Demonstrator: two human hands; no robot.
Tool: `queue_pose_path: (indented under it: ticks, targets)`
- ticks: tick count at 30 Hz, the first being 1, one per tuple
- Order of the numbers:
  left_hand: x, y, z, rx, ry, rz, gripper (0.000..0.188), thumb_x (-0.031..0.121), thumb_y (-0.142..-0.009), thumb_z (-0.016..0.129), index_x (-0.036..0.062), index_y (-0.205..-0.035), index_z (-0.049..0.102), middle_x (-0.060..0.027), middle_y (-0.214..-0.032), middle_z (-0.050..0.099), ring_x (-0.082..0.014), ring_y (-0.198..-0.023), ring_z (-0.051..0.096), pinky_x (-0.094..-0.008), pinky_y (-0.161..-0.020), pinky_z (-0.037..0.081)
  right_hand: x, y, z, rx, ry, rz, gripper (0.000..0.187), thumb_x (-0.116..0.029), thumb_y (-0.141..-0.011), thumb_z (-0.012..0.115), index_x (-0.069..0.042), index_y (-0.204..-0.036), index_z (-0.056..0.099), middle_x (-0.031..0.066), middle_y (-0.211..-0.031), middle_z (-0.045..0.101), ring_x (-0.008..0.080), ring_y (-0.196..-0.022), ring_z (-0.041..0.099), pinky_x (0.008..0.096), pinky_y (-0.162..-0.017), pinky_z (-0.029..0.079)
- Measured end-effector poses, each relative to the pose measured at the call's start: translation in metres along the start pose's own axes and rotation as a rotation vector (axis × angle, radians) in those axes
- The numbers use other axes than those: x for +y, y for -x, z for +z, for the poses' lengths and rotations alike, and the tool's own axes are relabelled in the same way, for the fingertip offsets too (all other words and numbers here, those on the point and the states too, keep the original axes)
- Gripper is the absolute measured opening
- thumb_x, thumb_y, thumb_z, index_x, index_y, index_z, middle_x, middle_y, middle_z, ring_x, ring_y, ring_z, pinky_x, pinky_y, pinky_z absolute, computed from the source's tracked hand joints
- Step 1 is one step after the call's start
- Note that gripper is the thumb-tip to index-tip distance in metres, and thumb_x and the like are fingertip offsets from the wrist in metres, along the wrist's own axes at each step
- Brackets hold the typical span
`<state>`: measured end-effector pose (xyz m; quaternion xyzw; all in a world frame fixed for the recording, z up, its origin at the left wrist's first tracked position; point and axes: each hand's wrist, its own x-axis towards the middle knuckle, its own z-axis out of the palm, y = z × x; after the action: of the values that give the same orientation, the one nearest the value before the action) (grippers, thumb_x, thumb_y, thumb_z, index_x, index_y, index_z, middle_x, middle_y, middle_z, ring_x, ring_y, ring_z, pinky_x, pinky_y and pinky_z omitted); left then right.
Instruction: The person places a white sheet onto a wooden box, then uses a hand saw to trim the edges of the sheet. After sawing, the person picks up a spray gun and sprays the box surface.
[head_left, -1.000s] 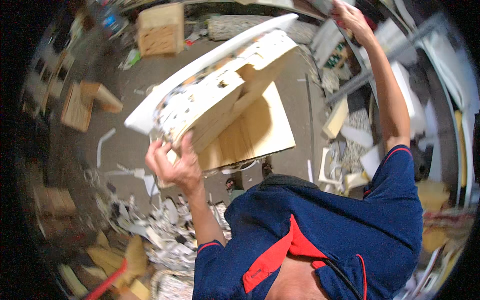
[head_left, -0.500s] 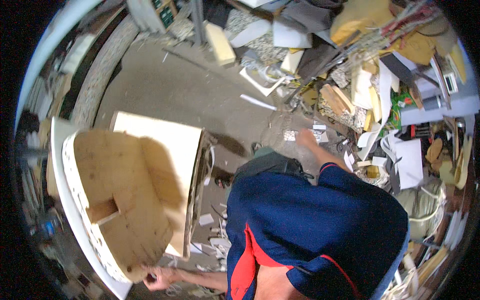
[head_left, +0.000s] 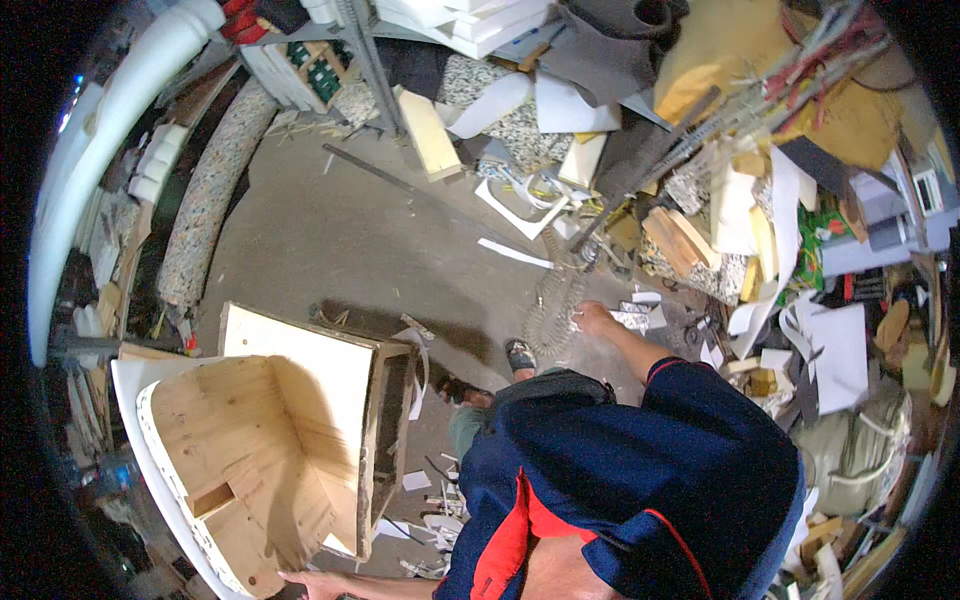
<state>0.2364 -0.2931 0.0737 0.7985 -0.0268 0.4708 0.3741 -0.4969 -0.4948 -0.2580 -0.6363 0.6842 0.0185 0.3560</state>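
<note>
So the left hand (head_left: pixel 322 584) is right down at the bottom of the view, just below the near end of the wooden box (head_left: pixel 308 350), fingertips up against the lower corner of a curved plywood panel (head_left: pixel 215 435). Most of the hand runs off the edge, so can't tell if it's actually gripping or just resting there. The panel sits at the left side of the box, upright-ish, with a rectangular cutout in it and a thick white foam layer (head_left: pixel 152 430) along its outer edge. Can't make out exactly how panel and box meet.

The right hand (head_left: pixel 594 318) is well off to the right of the box, arm stretched out low, fingers sort of bunched. Too small to tell whether it's closed on anything. A clear coiled hose (head_left: pixel 545 318) lies on the floor between it and the box, nearer the hand. One patterned shoe (head_left: pixel 520 354) is on that side of the box too.

Further out: speckled foam roll (head_left: pixel 215 190) beyond the box, a cream foam block (head_left: pixel 428 132) beyond and to its right, and a greyish sack (head_left: pixel 858 450) far right of it.
</note>
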Motion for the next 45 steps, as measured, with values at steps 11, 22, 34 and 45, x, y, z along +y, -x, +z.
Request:
queue_pose_path:
  ticks: [11, 22, 34, 45]
  targets:
    - [0.074, 0.071, 0.034, -0.189, -0.253, 0.064, 0.070, 0.044, -0.087, 0.075, -0.0060, -0.127, 0.050, -0.0218, -0.118, 0.053, -0.0343, -0.110, 0.053, -0.0493, -0.103, 0.041, -0.055, -0.152, -0.119, 0.136, -0.649, 0.237, 0.023, -0.021, -0.094, 0.063, -0.001, -0.104, 0.071, 0.0117, -0.082, 0.069, 0.0195, -0.051, 0.061, 0.0329, -0.045, 0.049]
    - [0.065, 0.140, 0.043, -0.190, -0.523, 0.114, 0.073, 0.063, -0.085, 0.068, -0.0059, -0.108, 0.065, -0.0262, -0.100, 0.065, -0.0411, -0.092, 0.066, -0.0503, -0.081, 0.056, -0.107, -0.355, -0.388, 0.795, -0.182, 0.041, 0.040, -0.040, -0.093, 0.062, -0.003, -0.107, 0.070, 0.0204, -0.101, 0.072, 0.0316, -0.095, 0.068, 0.0424, -0.084, 0.052]
    - [0.088, 0.230, -0.056, -0.557, -0.590, -0.372, 0.065, 0.048, -0.091, 0.068, -0.0057, -0.125, 0.057, -0.0264, -0.125, 0.060, -0.0367, -0.115, 0.058, -0.0433, -0.100, 0.044, 0.003, -0.597, -0.541, 0.550, -0.529, 0.230, 0.044, -0.042, -0.085, 0.075, 0.002, -0.085, 0.069, 0.0116, -0.079, 0.066, 0.0257, -0.067, 0.061, 0.0459, -0.059, 0.052]
    - [0.146, 0.154, -0.035, -0.587, -0.319, -0.422, 0.049, 0.039, -0.092, 0.070, -0.0048, -0.114, 0.066, -0.0176, -0.107, 0.071, -0.0262, -0.097, 0.066, -0.0365, -0.088, 0.051, -0.020, -0.569, -0.511, 0.590, -0.128, 0.327, 0.041, -0.041, -0.089, 0.067, 0.000, -0.090, 0.066, 0.0112, -0.083, 0.067, 0.0232, -0.068, 0.061, 0.0384, -0.058, 0.052]
